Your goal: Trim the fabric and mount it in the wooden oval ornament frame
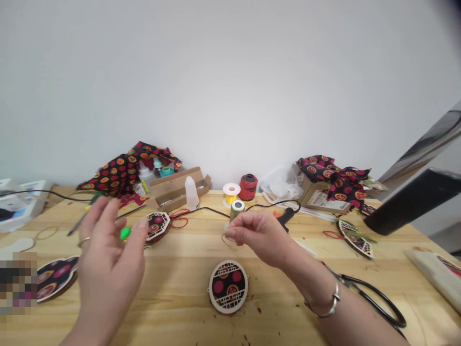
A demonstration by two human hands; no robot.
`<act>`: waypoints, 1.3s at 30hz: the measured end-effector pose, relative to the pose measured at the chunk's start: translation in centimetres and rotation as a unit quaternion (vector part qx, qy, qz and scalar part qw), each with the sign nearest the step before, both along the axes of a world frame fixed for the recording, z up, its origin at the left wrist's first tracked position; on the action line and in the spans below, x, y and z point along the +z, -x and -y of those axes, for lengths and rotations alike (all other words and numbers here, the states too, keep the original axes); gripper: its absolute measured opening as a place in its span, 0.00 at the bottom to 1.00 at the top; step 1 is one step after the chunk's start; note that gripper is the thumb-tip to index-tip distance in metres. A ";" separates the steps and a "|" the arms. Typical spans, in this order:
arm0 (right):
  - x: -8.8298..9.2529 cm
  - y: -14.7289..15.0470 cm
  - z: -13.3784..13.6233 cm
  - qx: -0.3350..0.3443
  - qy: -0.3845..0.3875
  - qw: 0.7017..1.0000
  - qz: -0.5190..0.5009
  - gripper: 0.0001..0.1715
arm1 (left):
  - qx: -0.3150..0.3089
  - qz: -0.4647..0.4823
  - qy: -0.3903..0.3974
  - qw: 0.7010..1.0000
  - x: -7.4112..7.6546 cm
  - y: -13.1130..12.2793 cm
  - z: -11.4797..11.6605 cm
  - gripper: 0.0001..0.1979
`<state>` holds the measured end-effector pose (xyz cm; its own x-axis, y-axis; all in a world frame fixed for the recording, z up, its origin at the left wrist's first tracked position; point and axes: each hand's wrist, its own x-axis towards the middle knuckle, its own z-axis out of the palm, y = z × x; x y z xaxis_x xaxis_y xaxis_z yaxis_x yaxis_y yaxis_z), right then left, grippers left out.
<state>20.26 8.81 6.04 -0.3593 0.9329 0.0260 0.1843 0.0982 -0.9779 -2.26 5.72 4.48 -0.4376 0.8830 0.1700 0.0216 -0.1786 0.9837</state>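
Note:
My left hand [108, 269] is raised over the left side of the table, its fingers and thumb apart with nothing visible between them. Behind it lies an octagonal fabric-covered piece with a pale lattice frame [157, 227]. My right hand [257, 238] is in a pinch just in front of a green thread spool [238, 207], closed on what looks like a thin thread that loops beside the fingertips. Below and between the hands, a round lattice-framed piece [228, 287] with dark patterned fabric lies flat, touched by neither hand.
Black-handled scissors [378, 298] lie partly under my right forearm. Behind are a yellow spool [231, 193], a red spool [248, 187], a white bottle [191, 193], a glue gun [285, 217] and a cardboard box [180, 187]. A dark upright panel [414, 202] leans at right.

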 end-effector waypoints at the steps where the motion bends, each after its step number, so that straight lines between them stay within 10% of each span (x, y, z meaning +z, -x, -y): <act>1: 0.1 0.1 0.2 0.002 -0.013 1.000 0.016 0.09 | 0.061 -0.104 -0.042 0.992 0.6 -0.7 0.5 0.21; 10: 0.5 0.1 1.6 0.044 -0.118 0.987 0.101 0.11 | -0.257 -0.052 0.025 0.965 -0.5 -5.7 2.3 0.19; 27: 0.0 -0.3 1.0 0.118 -0.108 0.973 0.166 0.16 | -0.223 -0.297 -0.084 0.925 -1.9 -5.4 1.7 0.18; 39: 1.0 -0.6 0.8 0.049 -0.114 0.972 0.197 0.09 | -0.213 -0.247 0.083 0.942 -0.6 -5.9 2.1 0.09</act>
<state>20.89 8.00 7.05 -0.4701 0.8798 0.0704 0.5199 0.3405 -0.7834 3.67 3.61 3.89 0.0589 0.9927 0.1048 0.4444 -0.1201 0.8877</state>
